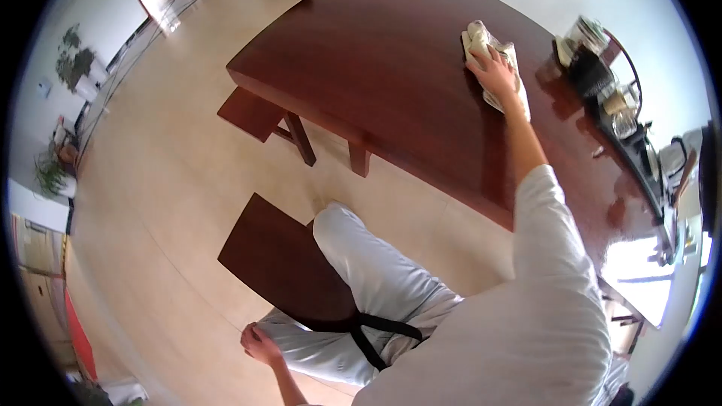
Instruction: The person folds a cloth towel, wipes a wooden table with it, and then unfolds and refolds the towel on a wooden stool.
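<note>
Pressed onto a crumpled, light patterned cloth [519, 100], my right hand [495, 71] has its fingers bent over the fabric. The cloth lies on the glossy dark red-brown wooden table [376, 37], towards its far right part. Lower left in the view, my left hand [260, 344] rests beside my knee in light grey trousers [316, 346], away from the table. Its fingers are curled, and nothing shows in them.
A dark wooden bench [278, 256] is under my legs, and another stool [252, 113] stands by the table edge. Glass jars [587, 36] and tea things line a black tray [639, 158] on the right. Potted plants [51, 169] stand along the left wall.
</note>
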Tool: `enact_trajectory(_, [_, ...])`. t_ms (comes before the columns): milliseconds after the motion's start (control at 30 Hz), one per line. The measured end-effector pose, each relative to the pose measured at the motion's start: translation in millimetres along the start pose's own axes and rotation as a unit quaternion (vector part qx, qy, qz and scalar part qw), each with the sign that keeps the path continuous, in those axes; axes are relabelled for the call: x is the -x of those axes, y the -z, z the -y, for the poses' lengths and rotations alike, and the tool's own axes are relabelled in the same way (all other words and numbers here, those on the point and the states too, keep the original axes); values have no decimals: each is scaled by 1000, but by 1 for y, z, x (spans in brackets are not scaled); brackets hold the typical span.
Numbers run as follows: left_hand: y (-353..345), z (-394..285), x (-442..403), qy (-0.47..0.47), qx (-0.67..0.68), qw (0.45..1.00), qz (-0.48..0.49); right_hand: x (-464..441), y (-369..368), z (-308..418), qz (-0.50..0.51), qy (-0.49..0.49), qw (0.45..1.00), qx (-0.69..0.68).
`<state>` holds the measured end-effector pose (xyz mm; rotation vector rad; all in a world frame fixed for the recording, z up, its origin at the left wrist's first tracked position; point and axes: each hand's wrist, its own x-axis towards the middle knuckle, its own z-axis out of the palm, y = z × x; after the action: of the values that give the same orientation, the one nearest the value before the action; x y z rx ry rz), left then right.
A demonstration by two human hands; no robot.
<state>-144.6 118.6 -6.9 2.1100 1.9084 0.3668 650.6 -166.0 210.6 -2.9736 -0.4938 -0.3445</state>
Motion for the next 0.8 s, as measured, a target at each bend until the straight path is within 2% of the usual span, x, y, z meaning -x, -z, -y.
enact_trajectory(67, [4, -16, 4, 6, -19, 1000, -7, -25, -7, 48, 8, -21, 999, -27])
enact_trajectory(133, [8, -23, -1, -6, -14, 1000, -1, -37, -13, 96, 0, 14, 999, -44])
enact_trajectory(333, [-5, -21, -9, -39, 32, 998, -26, -30, -26, 263, -1, 160, 981, -114])
enact_trajectory(467, [2, -31, -9, -10, 37, 999, -7, -10, -44, 345, -48, 308, 932, -184])
enact_trajectory(567, [6, -33, -3, 18, 20, 1000, 3, -4, -44, 346, -48, 335, 923, -186])
enact_trajectory(633, [8, -28, 1, 0, -16, 1000, 0, -8, -44, 332, -33, 343, 917, -200])
enact_trajectory(700, [11, -21, -1, -7, -50, 998, 29, 1, -32, 303, -26, 356, 912, -200])
enact_trajectory(767, [14, -15, 6, -6, -66, 998, 23, 5, -37, 263, -11, 412, 889, -202])
enact_trajectory(800, [14, -14, 8, 0, -79, 997, 19, 7, -36, 240, -13, 406, 891, -202])
